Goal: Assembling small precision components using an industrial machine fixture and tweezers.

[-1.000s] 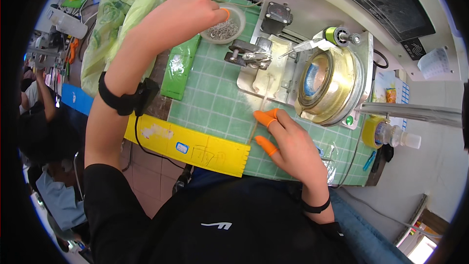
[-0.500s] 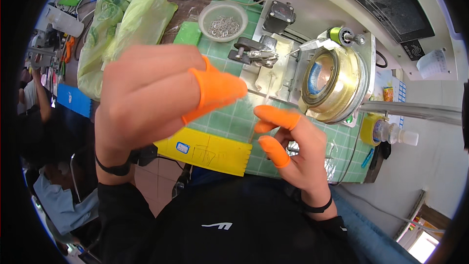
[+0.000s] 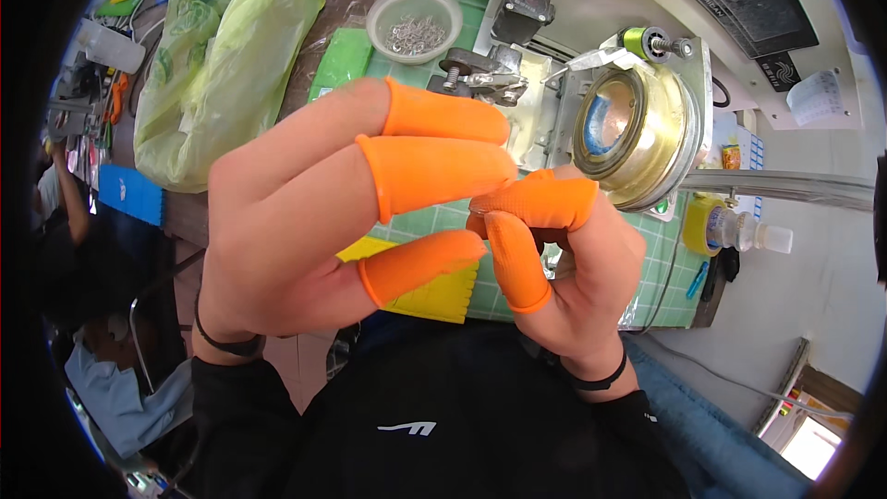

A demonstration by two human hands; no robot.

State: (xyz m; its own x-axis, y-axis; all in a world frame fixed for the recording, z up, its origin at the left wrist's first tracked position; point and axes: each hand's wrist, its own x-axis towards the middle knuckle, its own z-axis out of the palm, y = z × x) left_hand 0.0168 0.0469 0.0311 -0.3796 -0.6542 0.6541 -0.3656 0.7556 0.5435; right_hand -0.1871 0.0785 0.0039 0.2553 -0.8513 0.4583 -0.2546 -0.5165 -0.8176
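Orange finger cots cover several fingers of both hands. My left hand [image 3: 370, 194] is raised over the mat, its two upper fingers stretched out and its thumb apart below them. Its fingertips meet or nearly meet those of my right hand [image 3: 564, 240], whose thumb and fingers are pinched together. Whatever may be in that pinch is too small or hidden to make out. Just beyond the hands stands a machine with a round brass-coloured drum [image 3: 637, 143] and a metal clamp fixture [image 3: 494, 79]. A white bowl [image 3: 379, 9] of small metal pieces sits behind my left hand.
A green cutting mat [image 3: 661, 268] covers the work surface, with a yellow plastic sheet [image 3: 443, 291] at its near edge. A pale green plastic bag [image 3: 217, 74] lies left of a green block [image 3: 342, 60]. Tape [image 3: 704, 225] and a clear bottle [image 3: 748, 236] are at right.
My left hand's bunched fingers have spread and reached right to my right hand. My right hand's open thumb and fingers have closed into a pinch. The view has shifted slightly.
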